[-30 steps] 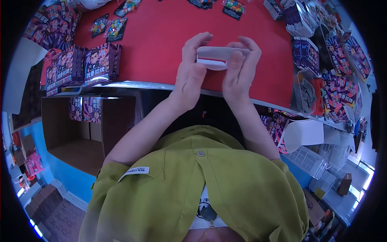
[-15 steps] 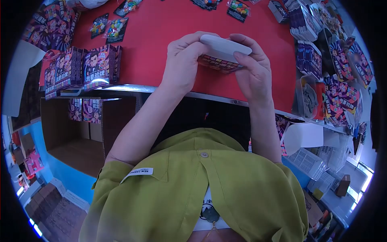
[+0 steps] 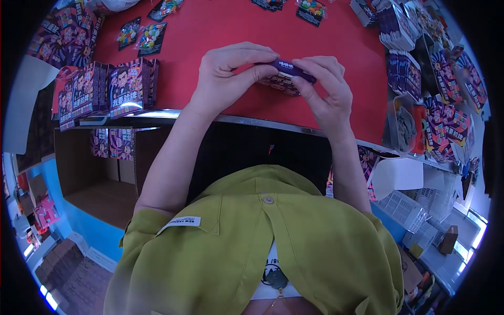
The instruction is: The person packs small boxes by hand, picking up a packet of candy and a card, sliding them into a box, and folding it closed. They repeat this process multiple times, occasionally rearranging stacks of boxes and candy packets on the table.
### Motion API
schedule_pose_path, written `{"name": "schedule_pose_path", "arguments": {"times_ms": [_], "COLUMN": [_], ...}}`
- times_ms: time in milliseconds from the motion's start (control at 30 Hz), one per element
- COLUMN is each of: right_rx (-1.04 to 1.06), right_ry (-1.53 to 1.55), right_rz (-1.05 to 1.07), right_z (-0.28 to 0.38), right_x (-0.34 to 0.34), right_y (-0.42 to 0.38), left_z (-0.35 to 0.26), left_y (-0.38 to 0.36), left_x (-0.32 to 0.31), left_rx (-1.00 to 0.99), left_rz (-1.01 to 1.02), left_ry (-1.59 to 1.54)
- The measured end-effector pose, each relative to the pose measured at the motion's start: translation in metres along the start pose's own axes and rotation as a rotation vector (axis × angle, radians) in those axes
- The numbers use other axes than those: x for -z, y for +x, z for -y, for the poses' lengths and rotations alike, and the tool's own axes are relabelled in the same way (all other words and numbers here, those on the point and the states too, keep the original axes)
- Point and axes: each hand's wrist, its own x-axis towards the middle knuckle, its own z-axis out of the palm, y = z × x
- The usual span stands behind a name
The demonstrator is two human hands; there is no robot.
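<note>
Above the red tabletop (image 3: 210, 26) I hold a small purple printed box (image 3: 285, 67) between both hands, its narrow purple end facing up. My left hand (image 3: 231, 71) pinches the box's left end with thumb and fingers. At the other end, my right hand (image 3: 325, 86) grips it, thumb on the near side and fingers over the top. The box's patterned front face shows below the fingers; its far side is hidden.
Upright printed boxes (image 3: 126, 86) stand at the table's left edge, above an open cardboard carton (image 3: 100, 197). Bags of coloured pieces (image 3: 151, 38) lie farther back. Stacks of purple cartons (image 3: 403, 76) and a clear plastic bin (image 3: 401, 126) line the right side.
The box's white end flap has folded down, and the purple end now faces up. My left hand has shifted slightly left; both hands still hold the box.
</note>
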Motion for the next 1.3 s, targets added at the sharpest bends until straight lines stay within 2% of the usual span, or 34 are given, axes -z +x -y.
{"name": "schedule_pose_path", "arguments": {"times_ms": [133,200,300,333,367,400,467,533,600,667,700,733,800,833,900,933,1000,1033,1100,1133,1200,1233,1300], "right_rx": [-0.103,-0.26,-0.211,-0.212,-0.114,-0.015,0.03,0.076,0.126,0.101,0.061,0.073,0.121,0.125,0.177,0.181,0.036,-0.038,-0.377,-0.401,-0.385,-0.381,-0.609], "right_ry": [0.149,0.353,0.262,0.263,0.124,-0.017,-0.104,-0.189,-0.029,-0.014,0.019,0.012,-0.067,-0.07,-0.001,-0.004,0.044,0.072,0.378,0.252,-0.189,-0.188,-0.628], "right_rz": [-0.016,-0.024,-0.043,-0.04,-0.022,-0.006,-0.015,-0.024,-0.075,-0.148,-0.209,-0.211,-0.321,-0.324,-0.218,-0.22,-0.035,0.058,-0.024,-0.064,-0.003,-0.007,0.386], "right_z": [0.0,0.002,0.002,0.002,0.001,0.0,0.002,0.002,-0.008,-0.011,-0.013,-0.014,-0.016,-0.014,-0.011,-0.012,-0.017,-0.022,-0.062,-0.094,-0.164,-0.171,-0.179], "right_x": [-0.006,-0.008,-0.009,-0.008,-0.005,-0.003,-0.001,-0.003,-0.009,-0.007,-0.005,-0.001,0.007,0.007,0.005,0.007,0.014,0.017,0.018,0.014,0.003,0.0,-0.009], "right_y": [-0.003,-0.004,-0.006,-0.007,-0.008,-0.008,-0.005,-0.006,-0.007,-0.009,-0.007,-0.002,0.005,0.006,0.009,0.011,0.015,0.017,0.037,0.053,0.078,0.092,0.115], "left_z": [-0.002,-0.001,0.003,0.005,0.006,0.005,0.004,0.005,0.002,-0.011,-0.013,-0.012,-0.016,-0.015,-0.011,-0.008,0.002,0.008,0.013,0.014,0.028,0.036,0.044], "left_y": [0.003,0.004,0.004,0.003,0.002,0.001,-0.001,-0.004,-0.001,-0.01,-0.013,-0.012,-0.008,-0.002,0.018,0.026,0.038,0.043,0.052,0.059,0.068,0.071,0.076], "left_x": [0.0,0.0,0.001,0.003,0.006,0.007,0.009,0.012,0.01,0.001,-0.007,-0.008,-0.007,-0.009,-0.019,-0.024,-0.035,-0.038,-0.046,-0.052,-0.061,-0.064,-0.066], "left_rx": [0.099,0.12,0.158,0.042,-0.075,-0.074,-0.359,-0.388,-0.452,-0.243,-0.023,-0.036,0.975,0.969,0.993,0.988,1.011,0.979,0.977,0.971,0.993,0.956,0.919], "left_rz": [-0.042,-0.042,-0.021,0.021,0.065,0.065,0.127,0.138,0.145,-0.117,-0.313,-0.32,-0.231,-0.23,0.165,0.169,-0.171,-0.154,-0.2,-0.239,-0.272,-0.296,-0.321], "left_ry": [-0.136,-0.162,-0.242,-0.09,0.064,0.066,0.421,0.462,0.502,0.513,0.332,0.33,-0.5,-0.5,-1.497,-1.496,-1.378,-1.416,-1.35,-1.285,-1.222,-1.231,-1.24]}}
